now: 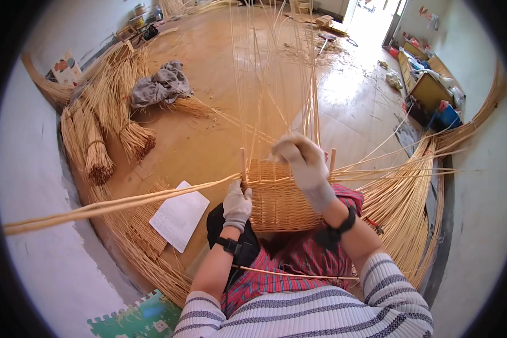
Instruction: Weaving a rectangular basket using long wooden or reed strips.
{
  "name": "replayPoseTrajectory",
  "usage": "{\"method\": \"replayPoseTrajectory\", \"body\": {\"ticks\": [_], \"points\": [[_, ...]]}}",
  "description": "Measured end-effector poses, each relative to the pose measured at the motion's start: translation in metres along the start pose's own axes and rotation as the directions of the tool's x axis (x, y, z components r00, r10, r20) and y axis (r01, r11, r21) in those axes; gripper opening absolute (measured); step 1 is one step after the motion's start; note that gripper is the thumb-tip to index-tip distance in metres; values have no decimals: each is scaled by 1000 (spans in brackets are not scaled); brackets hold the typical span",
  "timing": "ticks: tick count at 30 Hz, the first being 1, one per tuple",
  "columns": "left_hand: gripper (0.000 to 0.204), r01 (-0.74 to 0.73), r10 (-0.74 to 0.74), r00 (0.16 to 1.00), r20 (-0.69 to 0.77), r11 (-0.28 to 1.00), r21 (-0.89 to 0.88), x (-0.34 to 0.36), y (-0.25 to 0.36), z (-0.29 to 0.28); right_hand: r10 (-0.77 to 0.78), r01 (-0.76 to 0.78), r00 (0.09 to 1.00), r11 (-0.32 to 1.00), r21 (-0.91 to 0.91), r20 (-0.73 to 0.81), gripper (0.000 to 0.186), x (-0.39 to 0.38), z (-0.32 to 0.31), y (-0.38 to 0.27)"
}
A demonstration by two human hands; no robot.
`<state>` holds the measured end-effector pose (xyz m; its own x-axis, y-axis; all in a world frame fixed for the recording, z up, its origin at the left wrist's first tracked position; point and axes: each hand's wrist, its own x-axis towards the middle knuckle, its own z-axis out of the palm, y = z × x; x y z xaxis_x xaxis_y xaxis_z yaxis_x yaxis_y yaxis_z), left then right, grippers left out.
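The person's left hand (238, 201), in an off-white fabric glove, is closed on the upper left corner of a golden-tan, roughly rectangular woven wicker piece (281, 205), beside an upright pale wooden peg (243, 160); the right hand (304, 163), likewise gloved and motion-blurred, is apart from it, raised over the piece's upper right part, and whether it grips a strand cannot be told. The wicker piece lies between and below the hands, near a red striped cloth (315, 259) on the lap. A second wooden peg (333, 160) stands right of the right hand. Thin pale upright strands (312, 107) rise beyond both hands. Farther out, left of the left hand, lies a flat white sheet (180, 217); right of the right hand, a fanned heap of straw-coloured canes (405, 203); beyond the left hand, a crumpled grey cloth (162, 85) near tied cane bundles (97, 156)
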<state>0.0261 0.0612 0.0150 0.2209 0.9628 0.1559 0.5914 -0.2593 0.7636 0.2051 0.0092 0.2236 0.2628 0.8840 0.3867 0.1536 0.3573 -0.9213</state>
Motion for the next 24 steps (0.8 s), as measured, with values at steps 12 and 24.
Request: {"method": "replayPoseTrajectory", "body": {"ticks": [12,24], "points": [[36,-44,-199,904,379,838,544,11,-41,-6,-521,455,770,853,254,369,14,-41,100,32],[31,-194,-7,962,275,691,696,16,41,-17,416,-436,862,900,-5,-289,93,39,76,197]]}}
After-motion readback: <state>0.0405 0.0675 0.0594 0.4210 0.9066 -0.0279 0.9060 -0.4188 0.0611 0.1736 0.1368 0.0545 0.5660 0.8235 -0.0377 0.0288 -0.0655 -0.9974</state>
